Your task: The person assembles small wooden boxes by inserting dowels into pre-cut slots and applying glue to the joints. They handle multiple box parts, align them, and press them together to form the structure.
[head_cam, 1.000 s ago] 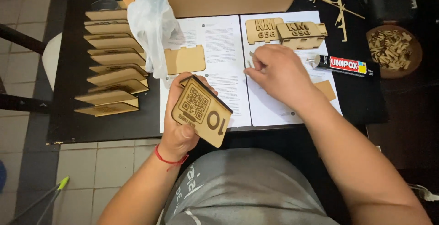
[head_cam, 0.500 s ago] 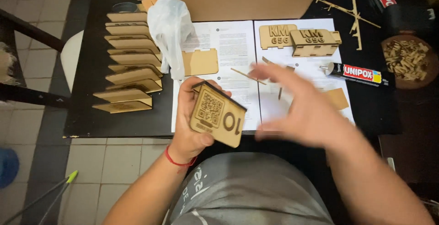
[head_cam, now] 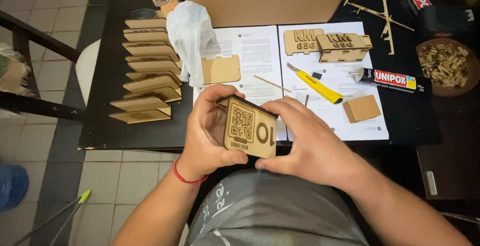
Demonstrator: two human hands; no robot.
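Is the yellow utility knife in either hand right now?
No. The yellow utility knife lies on the papers, while both the left hand and right hand grip the wooden piece.

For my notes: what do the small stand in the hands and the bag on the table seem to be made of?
Stand: probably thin fibreboard or plywood, matte tan, with dark burnt-looking edges and engraving. Both the left hand and right hand grip it. Bag: thin translucent whitish plastic, crinkled and slightly glossy.

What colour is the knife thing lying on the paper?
The utility knife is bright yellow with a silver blade; the head view shows it.
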